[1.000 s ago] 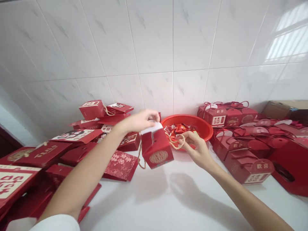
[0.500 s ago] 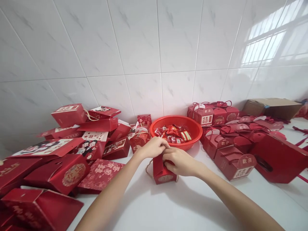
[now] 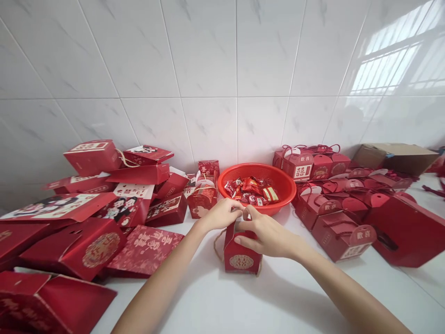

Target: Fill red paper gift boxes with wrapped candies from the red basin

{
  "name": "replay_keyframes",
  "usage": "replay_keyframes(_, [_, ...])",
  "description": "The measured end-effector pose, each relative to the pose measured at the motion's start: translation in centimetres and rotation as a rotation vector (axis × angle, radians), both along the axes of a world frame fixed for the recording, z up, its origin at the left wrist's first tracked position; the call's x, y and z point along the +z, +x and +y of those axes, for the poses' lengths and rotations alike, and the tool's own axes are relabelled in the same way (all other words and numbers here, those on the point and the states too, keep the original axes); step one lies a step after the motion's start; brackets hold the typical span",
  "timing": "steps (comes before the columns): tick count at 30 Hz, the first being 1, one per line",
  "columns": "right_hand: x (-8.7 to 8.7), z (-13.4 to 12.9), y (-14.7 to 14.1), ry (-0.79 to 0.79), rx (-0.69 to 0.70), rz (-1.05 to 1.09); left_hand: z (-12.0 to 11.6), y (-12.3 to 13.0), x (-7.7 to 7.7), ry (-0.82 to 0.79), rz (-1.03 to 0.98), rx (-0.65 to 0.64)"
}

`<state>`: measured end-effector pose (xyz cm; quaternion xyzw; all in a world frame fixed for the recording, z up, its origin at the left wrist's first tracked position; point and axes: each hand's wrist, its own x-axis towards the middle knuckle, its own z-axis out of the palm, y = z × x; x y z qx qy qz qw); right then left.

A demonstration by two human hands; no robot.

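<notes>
A small red box (image 3: 241, 262) with a round gold emblem stands upright on the white table (image 3: 208, 301), a twine cord hanging at its sides. The fingers of my left hand (image 3: 224, 214) are closed at the box's top, behind its upper edge. My right hand (image 3: 266, 233) grips the top from the right, its thumb lying on the front face. The fingertips of both hands meet over the box. Just behind them sits a red plastic basket (image 3: 288, 183) holding wrapped sweets (image 3: 251, 185).
Many red boxes (image 3: 104, 250) are piled at the left. Rows of closed red boxes (image 3: 321, 208) and a large red box (image 3: 410, 227) stand at the right, with a brown carton (image 3: 403, 155) behind. A tiled wall (image 3: 208, 125) rises at the back.
The small box's front now faces the camera more upright, and its emblem shows more fully. My right hand's fingers have lifted and spread somewhat over its top. The view has shifted slightly.
</notes>
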<state>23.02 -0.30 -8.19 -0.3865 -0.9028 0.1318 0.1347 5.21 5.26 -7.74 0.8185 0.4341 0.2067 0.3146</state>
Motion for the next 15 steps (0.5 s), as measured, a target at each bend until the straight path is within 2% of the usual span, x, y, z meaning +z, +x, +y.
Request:
replay_keyframes(5, [0.1, 0.4, 0.8, -0.034, -0.089, 0.158, -0.4, -0.7, 0.8, -0.049, 0.076, -0.036])
replay_keyframes(8, [0.2, 0.8, 1.5, -0.075, -0.167, 0.165, -0.4, -1.9, 1.5, -0.103, 0.183, -0.073])
replay_keyframes(12, [0.7, 0.7, 2.8, -0.21, -0.133, 0.007, -0.2, -4.3, 2.5, -0.213, 0.305, -0.222])
replay_keyframes(15, [1.0, 0.5, 3.3, -0.295, -0.077, -0.142, 0.2, -5.7, 2.5, -0.296, 0.396, -0.223])
